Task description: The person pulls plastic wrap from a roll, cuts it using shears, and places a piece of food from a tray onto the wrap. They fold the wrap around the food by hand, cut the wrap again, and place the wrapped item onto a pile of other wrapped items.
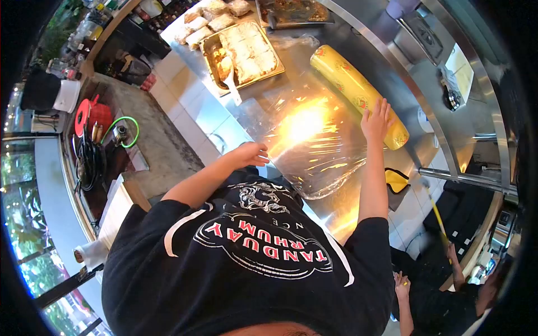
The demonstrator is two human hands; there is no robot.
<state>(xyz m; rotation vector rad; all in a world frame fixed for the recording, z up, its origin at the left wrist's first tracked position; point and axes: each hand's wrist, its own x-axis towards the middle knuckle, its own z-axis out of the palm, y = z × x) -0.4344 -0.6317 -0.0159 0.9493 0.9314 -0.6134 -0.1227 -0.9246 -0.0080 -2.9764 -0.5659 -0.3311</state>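
Observation:
A long roll of cling film (350,78) with a yellow printed wrapping lies on the steel table (252,115). My right hand (376,120) rests on the near part of this roll, fingers stretched out over it. From the roll, a sheet of clear film (330,159) spreads across the tabletop, wrinkled and glaring under the light. My left hand (249,154) is beside the sheet's left edge, fingers loosely bent and a little apart; I see nothing clearly held in it. Farther off is a metal tray (255,84) of pale-topped food, with a white serving spoon (231,84) in its partly emptied corner.
Several wrapped food packs (199,36) and a second tray (294,23) stand at the far end. A steel shelf rail (403,84) runs along the right. A red pot (93,117) sits on the left counter. Another person (443,308) is at lower right, near a yellow-handled pole (437,215).

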